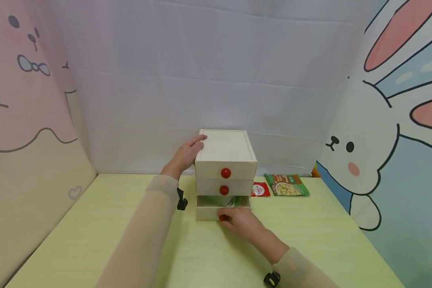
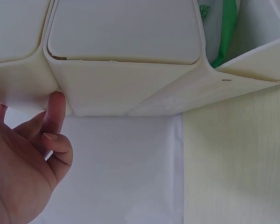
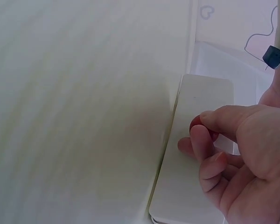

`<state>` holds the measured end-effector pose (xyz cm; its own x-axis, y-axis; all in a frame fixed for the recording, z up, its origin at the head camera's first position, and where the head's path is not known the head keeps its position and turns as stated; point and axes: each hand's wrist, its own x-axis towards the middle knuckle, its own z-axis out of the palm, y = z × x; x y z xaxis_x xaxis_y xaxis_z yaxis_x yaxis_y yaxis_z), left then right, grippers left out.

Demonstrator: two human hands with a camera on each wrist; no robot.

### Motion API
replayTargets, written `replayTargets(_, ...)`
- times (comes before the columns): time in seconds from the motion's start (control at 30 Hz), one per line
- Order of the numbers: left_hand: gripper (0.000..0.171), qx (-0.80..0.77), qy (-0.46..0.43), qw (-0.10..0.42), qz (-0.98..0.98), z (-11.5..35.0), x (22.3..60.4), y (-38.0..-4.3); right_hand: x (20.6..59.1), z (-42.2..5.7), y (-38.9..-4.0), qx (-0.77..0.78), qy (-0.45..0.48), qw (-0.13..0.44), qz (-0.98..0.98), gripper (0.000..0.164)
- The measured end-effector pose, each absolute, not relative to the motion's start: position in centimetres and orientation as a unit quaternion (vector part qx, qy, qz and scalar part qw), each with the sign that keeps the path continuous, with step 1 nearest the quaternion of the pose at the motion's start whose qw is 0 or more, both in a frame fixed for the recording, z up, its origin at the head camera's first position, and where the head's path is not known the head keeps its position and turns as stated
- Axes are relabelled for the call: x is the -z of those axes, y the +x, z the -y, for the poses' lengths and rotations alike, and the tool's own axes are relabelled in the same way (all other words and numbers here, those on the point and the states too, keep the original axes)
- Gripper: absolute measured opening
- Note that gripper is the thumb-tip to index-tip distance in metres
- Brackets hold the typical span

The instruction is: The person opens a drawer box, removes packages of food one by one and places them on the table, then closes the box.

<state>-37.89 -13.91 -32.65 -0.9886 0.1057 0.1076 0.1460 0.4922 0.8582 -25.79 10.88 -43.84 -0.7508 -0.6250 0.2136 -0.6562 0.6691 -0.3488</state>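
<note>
A white three-tier drawer box [image 1: 227,146] with round red knobs stands at the back of the table. Its bottom drawer [image 1: 206,214] is pulled partly out, and a green-and-white packet [image 1: 231,201] shows inside it. My right hand [image 1: 243,225] pinches that drawer's red knob [image 3: 195,122] between thumb and forefinger, the other fingers curled beside it. At the box's upper left edge rests my left hand [image 1: 187,155], its fingers against the top and side. In the left wrist view, fingertips [image 2: 57,105] touch the side wall of the box.
Right of the box lie a small red packet [image 1: 261,189] and a green-and-brown food packet [image 1: 287,185]. The pale yellow table [image 1: 129,224] meets a white cloth backdrop [image 1: 147,100] behind the box. Cartoon-printed sheets hang at both sides.
</note>
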Motion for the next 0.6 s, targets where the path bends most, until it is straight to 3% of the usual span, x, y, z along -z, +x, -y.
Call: replayTargets(0.6,0.047,0.509,-0.066,0.018,0.858,13.8,32.8,-37.6,43.2,-11.2,-24.6,-0.213,0.358,0.024,0.909,0.016)
